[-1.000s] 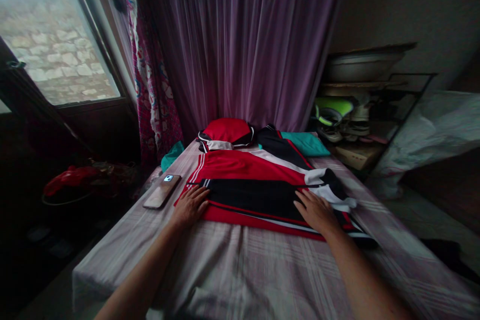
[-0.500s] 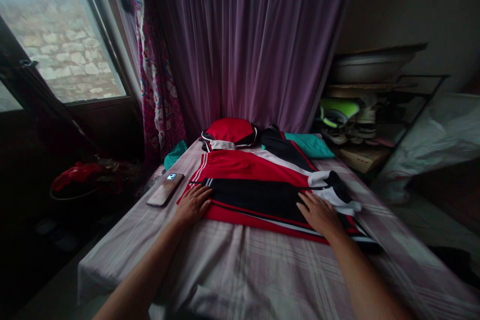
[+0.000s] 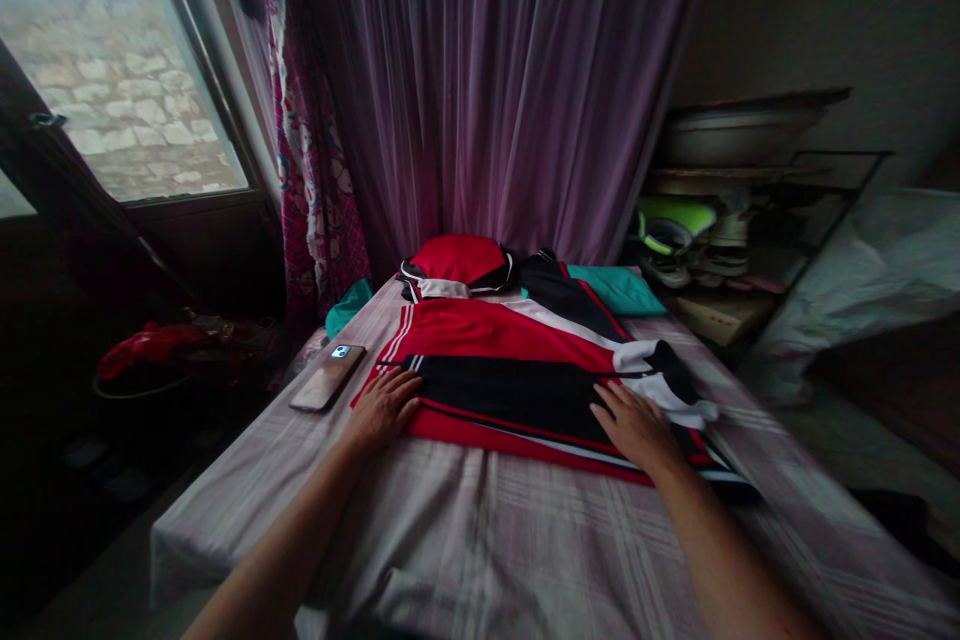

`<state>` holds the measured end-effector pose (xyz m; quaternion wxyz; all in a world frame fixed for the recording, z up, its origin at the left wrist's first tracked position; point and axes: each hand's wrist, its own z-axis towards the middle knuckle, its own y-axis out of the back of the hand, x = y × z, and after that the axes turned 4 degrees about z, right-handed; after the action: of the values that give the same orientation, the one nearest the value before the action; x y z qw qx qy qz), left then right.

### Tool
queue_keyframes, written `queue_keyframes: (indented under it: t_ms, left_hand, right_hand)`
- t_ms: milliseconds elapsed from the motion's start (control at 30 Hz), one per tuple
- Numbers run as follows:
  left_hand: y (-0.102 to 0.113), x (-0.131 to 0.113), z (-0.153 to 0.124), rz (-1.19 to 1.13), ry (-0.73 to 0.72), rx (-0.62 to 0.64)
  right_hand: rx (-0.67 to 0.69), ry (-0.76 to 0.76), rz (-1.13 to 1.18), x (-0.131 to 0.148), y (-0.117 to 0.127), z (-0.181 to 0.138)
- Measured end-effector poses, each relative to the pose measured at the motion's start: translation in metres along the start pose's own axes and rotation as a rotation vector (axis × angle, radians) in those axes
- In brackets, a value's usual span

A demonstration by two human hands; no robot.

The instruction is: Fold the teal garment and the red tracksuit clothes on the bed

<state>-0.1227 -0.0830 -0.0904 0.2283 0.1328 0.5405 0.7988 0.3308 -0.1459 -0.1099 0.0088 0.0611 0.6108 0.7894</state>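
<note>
Both hands flat and open, gripping nothing, pressed on red, black and white striped sports jacket (image 3: 510, 370) mid-frame, pale checked bedsheet (image 3: 525, 540) beneath, left hand (image 3: 382, 407), right hand (image 3: 636, 425), slim smartphone (image 3: 328, 376) centre-left.

No legible text anywhere

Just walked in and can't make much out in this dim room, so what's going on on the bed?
A person leans over the bed with both hands flat on a red, black and white jacket spread across the sheet. The left hand presses its left edge, the right hand rests near the white cuff. A phone lies beside the left hand, and a teal cloth sits further back.
</note>
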Motion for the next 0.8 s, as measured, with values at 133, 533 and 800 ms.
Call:
queue_keyframes:
  t_ms: [133, 533, 800]
  left_hand:
    - [0.0036, -0.0005, 0.0007, 0.007, -0.003, 0.009]
    - [0.0049, 0.0006, 0.0007, 0.0, -0.011, 0.016]
    - [0.0026, 0.0019, 0.001, -0.012, -0.011, -0.008]
  right_hand:
    - [0.014, 0.006, -0.004, 0.0024, 0.0029, -0.0009]
    - [0.019, 0.002, 0.02, 0.0035, 0.0062, -0.0005]
    - [0.006, 0.001, 0.021, 0.0034, 0.007, -0.0007]
